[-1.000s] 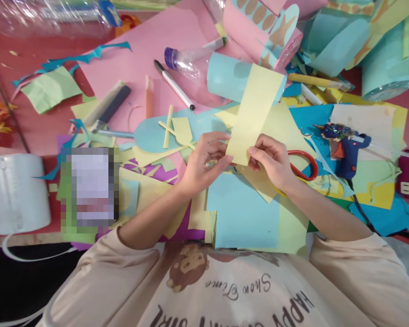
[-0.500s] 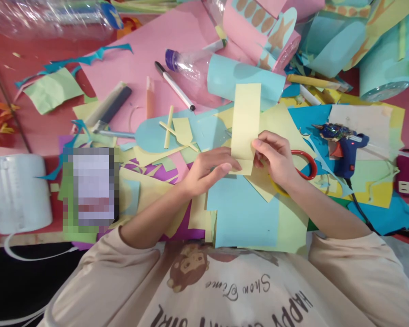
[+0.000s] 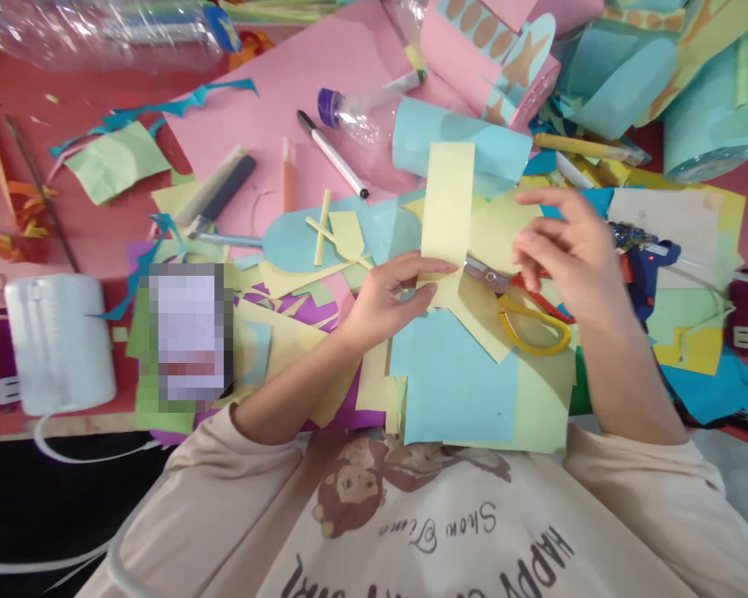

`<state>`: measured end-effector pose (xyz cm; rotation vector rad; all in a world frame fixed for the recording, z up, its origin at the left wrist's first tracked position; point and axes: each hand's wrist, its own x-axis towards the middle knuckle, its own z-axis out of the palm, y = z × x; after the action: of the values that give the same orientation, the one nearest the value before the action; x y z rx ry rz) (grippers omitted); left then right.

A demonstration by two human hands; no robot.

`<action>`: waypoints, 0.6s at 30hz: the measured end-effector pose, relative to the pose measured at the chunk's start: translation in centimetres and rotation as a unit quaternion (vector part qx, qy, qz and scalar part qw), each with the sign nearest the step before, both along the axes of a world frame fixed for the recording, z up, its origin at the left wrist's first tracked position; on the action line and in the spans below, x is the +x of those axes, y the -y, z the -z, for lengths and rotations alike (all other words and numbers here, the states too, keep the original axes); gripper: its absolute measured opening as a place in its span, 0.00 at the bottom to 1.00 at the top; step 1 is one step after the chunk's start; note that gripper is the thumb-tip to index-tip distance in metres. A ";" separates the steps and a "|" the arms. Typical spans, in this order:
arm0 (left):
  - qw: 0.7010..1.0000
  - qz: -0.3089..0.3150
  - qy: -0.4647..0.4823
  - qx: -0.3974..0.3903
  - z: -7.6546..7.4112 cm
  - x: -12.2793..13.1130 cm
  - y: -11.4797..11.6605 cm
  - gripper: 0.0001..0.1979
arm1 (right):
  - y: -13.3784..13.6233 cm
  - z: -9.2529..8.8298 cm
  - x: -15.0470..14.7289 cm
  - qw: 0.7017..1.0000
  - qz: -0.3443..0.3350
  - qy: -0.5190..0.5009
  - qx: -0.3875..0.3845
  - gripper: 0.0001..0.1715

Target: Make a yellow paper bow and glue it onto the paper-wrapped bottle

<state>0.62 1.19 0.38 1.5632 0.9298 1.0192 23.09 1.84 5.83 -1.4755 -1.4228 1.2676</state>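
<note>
My left hand pinches the lower end of a pale yellow paper strip and holds it upright over the paper pile. My right hand hovers to the right of the strip with its fingers apart and nothing in them. It is blurred by motion. Right under it lie scissors with one red and one yellow handle, blades pointing left toward the strip. A blue glue gun lies just beyond my right hand, partly hidden by it.
Cut coloured paper covers the table, with a light blue sheet nearest my body. A plastic bottle wrapped in blue paper, a marker, a utility knife and a white roll lie around.
My right hand has let go of the yellow strip and moved right, above the scissors. The left hand still holds the strip, which stands straighter than one second ago.
</note>
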 end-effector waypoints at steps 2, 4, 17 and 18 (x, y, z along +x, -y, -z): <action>1.000 -0.019 -0.001 0.008 0.3 -0.1 0.0 0.14 | 0.9 -1.3 1.6 0.992 0.002 0.122 0.019 0.16; 0.999 -0.031 -0.001 -0.015 0.5 -0.1 0.0 0.14 | 2.0 -1.8 2.9 0.954 -0.023 0.292 0.068 0.20; 0.992 -0.021 0.059 -0.107 0.2 0.2 0.2 0.18 | 4.4 1.4 2.4 0.698 -0.279 0.645 0.140 0.36; 0.993 -0.021 0.056 -0.103 0.2 0.2 0.2 0.18 | 4.3 1.6 2.4 0.710 -0.266 0.638 0.135 0.33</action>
<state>0.78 0.99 0.17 1.3071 0.9610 0.9965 25.45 -2.48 4.27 -1.8271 -2.9218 0.0149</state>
